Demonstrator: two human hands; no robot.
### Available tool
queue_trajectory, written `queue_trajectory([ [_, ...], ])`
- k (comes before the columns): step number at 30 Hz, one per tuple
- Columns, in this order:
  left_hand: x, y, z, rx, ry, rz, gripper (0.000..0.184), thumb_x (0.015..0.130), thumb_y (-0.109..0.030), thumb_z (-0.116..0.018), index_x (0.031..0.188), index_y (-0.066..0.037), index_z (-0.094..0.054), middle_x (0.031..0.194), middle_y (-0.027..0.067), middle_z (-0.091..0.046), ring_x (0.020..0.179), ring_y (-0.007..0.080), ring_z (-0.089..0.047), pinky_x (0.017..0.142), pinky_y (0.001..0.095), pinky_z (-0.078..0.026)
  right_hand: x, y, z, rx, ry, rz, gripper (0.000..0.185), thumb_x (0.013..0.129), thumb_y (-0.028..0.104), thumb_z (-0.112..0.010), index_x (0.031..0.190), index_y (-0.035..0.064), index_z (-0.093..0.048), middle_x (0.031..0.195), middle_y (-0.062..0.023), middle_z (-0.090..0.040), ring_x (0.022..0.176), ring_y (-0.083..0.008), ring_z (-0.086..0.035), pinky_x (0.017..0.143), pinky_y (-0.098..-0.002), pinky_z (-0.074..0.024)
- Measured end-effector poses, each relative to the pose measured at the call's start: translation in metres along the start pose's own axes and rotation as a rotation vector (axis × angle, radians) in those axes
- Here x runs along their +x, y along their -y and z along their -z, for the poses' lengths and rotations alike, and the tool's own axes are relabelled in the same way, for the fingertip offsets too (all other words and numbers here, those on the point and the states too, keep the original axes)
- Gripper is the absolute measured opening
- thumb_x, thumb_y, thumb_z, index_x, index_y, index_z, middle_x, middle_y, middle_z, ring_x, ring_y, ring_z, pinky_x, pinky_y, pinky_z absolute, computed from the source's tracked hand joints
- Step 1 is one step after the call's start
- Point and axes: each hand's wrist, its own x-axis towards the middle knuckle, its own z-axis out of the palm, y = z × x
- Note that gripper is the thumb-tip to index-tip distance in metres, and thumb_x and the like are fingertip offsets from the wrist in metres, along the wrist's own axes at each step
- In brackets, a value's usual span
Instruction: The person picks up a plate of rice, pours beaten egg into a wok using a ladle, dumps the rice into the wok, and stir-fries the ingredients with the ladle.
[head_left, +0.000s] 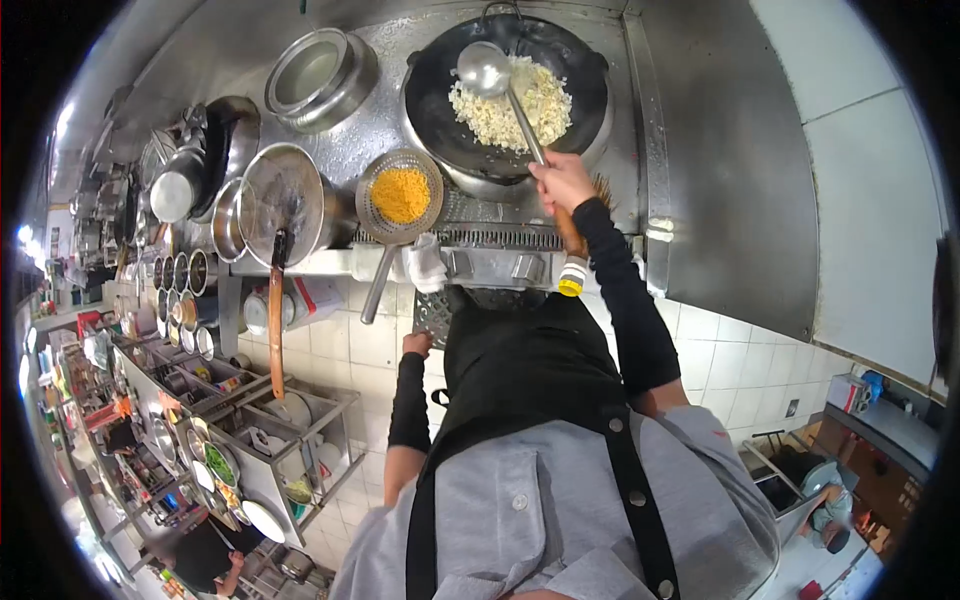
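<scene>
My right hand (563, 182) is closed round the handle of a metal ladle (484, 70), whose bowl lies over a large black wok (437, 105). Pale, chopped food (520, 115) is spread in the wok beneath and beside the ladle. A brush with a wooden handle (570, 235) lies just below my right hand. My left hand (418, 343) hangs beside my apron, fingers curled, touching no tool that I can see. Nearest to it is the handle of a perforated strainer (371, 205) that holds yellow-orange crumbs (401, 194).
Left of the wok stand a metal pot (310, 75), a round sieve with a wooden handle (277, 330) and more pans. A white cloth (425, 262) hangs on the stove's front edge. Shelves with dishes stand lower left. Two other people are at the bottom left and right.
</scene>
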Motion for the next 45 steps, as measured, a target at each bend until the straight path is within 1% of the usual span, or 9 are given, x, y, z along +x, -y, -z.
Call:
queue_trajectory([
  [1,-0.008,0.006,-0.019,0.673,-0.532,0.118,0.029,0.087,-0.021,-0.054,0.102,0.0,-0.068,0.083,0.0111,-0.068,0.071,0.0221,-0.064,0.057,0.0376,-0.049,0.009,-0.019,0.005,0.008,0.023,-0.021,0.027,0.092,0.012,-0.058,0.116,-0.0011,-0.057,0.059,-0.0092,-0.051,0.039,-0.0179,-0.051,0.034,-0.0349,-0.0421],
  [8,0.009,0.063,0.07,0.853,-0.722,0.402,0.027,0.081,-0.026,-0.063,0.093,-0.001,-0.066,0.086,0.0137,-0.068,0.065,0.0285,-0.06,0.061,0.0457,-0.051,-0.042,-0.041,0.046,-0.126,0.008,-0.135,0.041,0.092,0.014,-0.057,0.132,0.0037,-0.052,0.062,-0.0127,-0.057,0.041,-0.0215,-0.057,0.037,-0.037,-0.0453],
  [10,0.022,0.071,0.092,1.585,-0.299,0.214,0.028,0.079,-0.027,-0.067,0.085,0.0,-0.066,0.076,0.0146,-0.066,0.06,0.0279,-0.061,0.06,0.0434,-0.051,-0.08,-0.021,0.045,-0.267,-0.071,0.031,0.044,0.092,0.013,-0.057,0.135,0.0054,-0.051,0.058,-0.0103,-0.055,0.038,-0.0192,-0.053,0.035,-0.0358,-0.0433],
  [11,0.026,0.072,0.092,1.543,-0.376,0.367,0.034,0.082,-0.038,-0.069,0.101,-0.011,-0.073,0.103,0.0175,-0.071,0.1,0.0357,-0.066,0.088,0.0443,-0.052,-0.101,-0.017,0.04,-0.381,-0.184,0.106,0.047,0.092,0.013,-0.056,0.139,0.0076,-0.05,0.057,-0.0092,-0.055,0.037,-0.0186,-0.053,0.035,-0.0362,-0.0429],
  [14,0.009,0.073,0.084,1.386,-0.485,0.12,0.024,0.08,-0.024,-0.071,0.082,0.0,-0.069,0.075,0.0163,-0.067,0.066,0.0263,-0.066,0.063,0.0394,-0.052,-0.116,-0.037,0.045,-0.31,-0.297,0.07,0.049,0.092,0.012,-0.056,0.141,0.0098,-0.049,0.056,-0.0072,-0.053,0.036,-0.0174,-0.051,0.033,-0.0342,-0.0416],
  [18,0.045,0.088,0.103,1.271,-0.402,0.196,0.026,0.081,-0.034,-0.07,0.091,-0.011,-0.075,0.098,0.0198,-0.071,0.097,0.036,-0.067,0.085,0.0448,-0.053,-0.065,-0.021,0.077,0.033,-0.122,-0.062,0.041,0.092,0.012,-0.059,0.133,0.0095,-0.056,0.055,-0.0043,-0.05,0.036,-0.0152,-0.047,0.031,-0.032,-0.0389],
  [24,0.044,0.056,0.079,1.466,-0.35,0.125,0.03,0.086,-0.036,-0.063,0.096,-0.009,-0.071,0.098,0.0199,-0.07,0.095,0.0372,-0.067,0.08,0.0482,-0.053,-0.005,0.017,0.08,0.001,-0.094,-0.102,0.023,0.093,0.013,-0.061,0.112,0.0008,-0.059,0.063,-0.0045,-0.051,0.04,-0.0118,-0.044,0.034,-0.03,-0.0351],
  [34,0.002,0.025,0.036,0.638,-0.609,0.43,0.03,0.081,-0.028,-0.06,0.105,-0.009,-0.062,0.107,0.008,-0.066,0.089,0.0297,-0.058,0.072,0.0463,-0.047,0.012,0.008,0.035,-0.021,-0.081,0.036,0.027,0.092,0.012,-0.061,0.114,-0.0032,-0.056,0.061,-0.0044,-0.05,0.037,-0.0133,-0.044,0.033,-0.0316,-0.0364],
  [45,-0.032,-0.076,-0.089,1.373,-0.214,0.114,0.034,0.089,-0.034,-0.061,0.085,-0.004,-0.074,0.078,0.0085,-0.073,0.071,0.0212,-0.068,0.062,0.0366,-0.053,-0.034,-0.015,0.016,-0.024,-0.002,-0.012,0.035,0.094,0.014,-0.057,0.127,0.0034,-0.054,0.057,-0.0032,-0.048,0.036,-0.0137,-0.045,0.033,-0.0322,-0.0391],
])
